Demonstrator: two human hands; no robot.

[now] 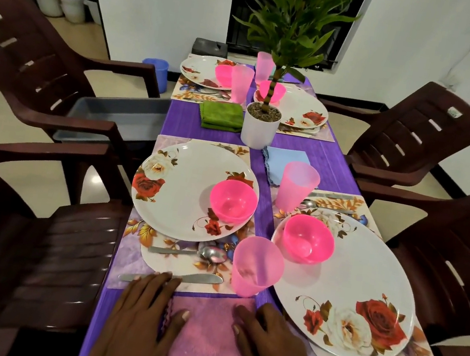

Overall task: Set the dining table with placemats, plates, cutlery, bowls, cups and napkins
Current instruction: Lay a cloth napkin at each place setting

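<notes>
The pink napkin (207, 342) lies flat at the near edge of the worktop (308, 154), between your two hands. Your left hand (140, 320) rests on its left edge, your right hand (271, 346) on its right side, fingers straight and slightly apart, gripping nothing. Just beyond stand a pink cup (255, 267) and a knife (174, 278).

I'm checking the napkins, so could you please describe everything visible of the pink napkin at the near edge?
The pink napkin is soft, slightly fuzzy-looking cloth with a scalloped left edge, lying flat on the purple tablecloth at the near end. The left hand and right hand rest flat on its sides, fingers straight. Its near part runs out of frame.
</notes>
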